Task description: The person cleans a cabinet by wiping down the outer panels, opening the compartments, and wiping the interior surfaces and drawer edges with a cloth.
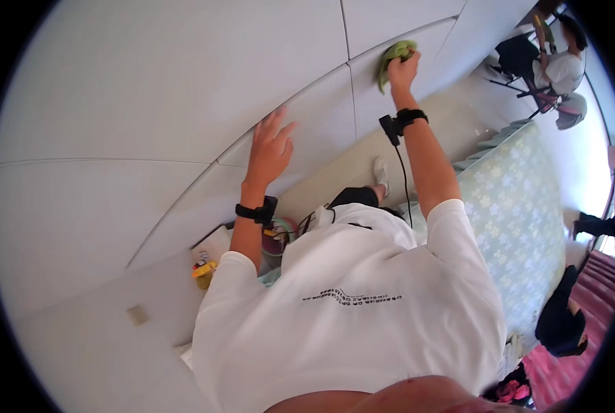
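Had green cloth [394, 51] at 1 o'clock, bunched in right hand [404, 69], against white panelling [183, 89] at the curved seam [307, 88]. Closed fingers over it, left a tail loose toward 7; likely gripped so to put a soft wad, not bare fingertips, on the panel. Held nothing in left hand [269, 148], at 11 o'clock; spread fingers near same seam, probably for steadying. Could not confirm contact, too blurred. Wore black wrist units [256, 212] strapped on both arms, likely to leave hands free; ran cable [405, 180] from right one toward 6, probably slack for reach. Found print [352, 297] on white shirt [362, 344] at 5 o'clock: upside down, too blurred to read. Spotted no legible brand or label elsewhere. Farther out, saw flowered bedspread [521, 227] at 3, seated person [565, 74] at 2, wall plate [136, 315] at 8.
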The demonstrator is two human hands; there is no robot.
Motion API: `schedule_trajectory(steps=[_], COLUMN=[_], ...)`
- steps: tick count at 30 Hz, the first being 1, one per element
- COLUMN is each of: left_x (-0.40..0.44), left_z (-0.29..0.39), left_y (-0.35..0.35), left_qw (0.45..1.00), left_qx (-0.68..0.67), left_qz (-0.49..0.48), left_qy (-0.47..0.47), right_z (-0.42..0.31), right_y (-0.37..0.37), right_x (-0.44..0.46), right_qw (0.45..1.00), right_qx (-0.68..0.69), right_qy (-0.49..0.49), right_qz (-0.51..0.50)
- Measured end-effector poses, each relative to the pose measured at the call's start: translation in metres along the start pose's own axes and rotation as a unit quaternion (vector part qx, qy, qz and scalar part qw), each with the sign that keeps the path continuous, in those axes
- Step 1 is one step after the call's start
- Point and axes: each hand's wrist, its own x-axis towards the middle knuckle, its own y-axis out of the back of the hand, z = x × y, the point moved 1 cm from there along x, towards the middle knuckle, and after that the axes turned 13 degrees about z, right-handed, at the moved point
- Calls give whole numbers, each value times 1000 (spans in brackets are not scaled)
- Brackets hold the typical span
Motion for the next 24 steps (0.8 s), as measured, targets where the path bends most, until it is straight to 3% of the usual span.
schedule_trajectory(steps=[3, 4, 5, 8, 11, 13, 15, 17, 19, 21, 23, 24], left_x=[-4, -6, -7, -6, -7, -8, -9, -9, -9, -8, -9, -8], left_z=[-14, -15, -13, -10, -12, -14, -15, -14, -13, -13, -15, -14], left_y=[-14, -20, -27, -41, -45, -46, -46, -47, -48, -50, -48, -48], left_qw=[999, 998, 997, 992, 989, 990, 990, 989, 989, 989, 990, 989], left_qx=[1, -8, 38, 80, 85, 91, 94, 96, 95, 92, 91, 92], left_qz=[1, 8, 11, 15, 22, 20, 26, 32, 33, 35, 31, 26], left_qy=[41, 54, 60, 95, 122, 102, 106, 109, 111, 114, 106, 114], right_z=[-45, -31, -20, -23, -20, -16, -18, -23, -61, -97, -132, -148], right_y=[12, 4, 0, 1, 0, -2, -3, 3, 10, 9, 12, 15], right_x=[31, 30, 21, -10, -5, 21, 41, 50, 43, 34, 5, -14], right_qw=[998, 996, 985, 976, 984, 988, 989, 996, 992, 982, 985, 973], right_qx=[-6, 13, -33, -17, 16, -85, -43, 33, 89, 188, 156, 170], right_qy=[59, 75, 152, 188, 138, 102, 122, -85, -87, 30, 71, 155], right_qz=[-32, -45, -75, -107, -107, -75, -70, -11, 6, 8, 17, -14])
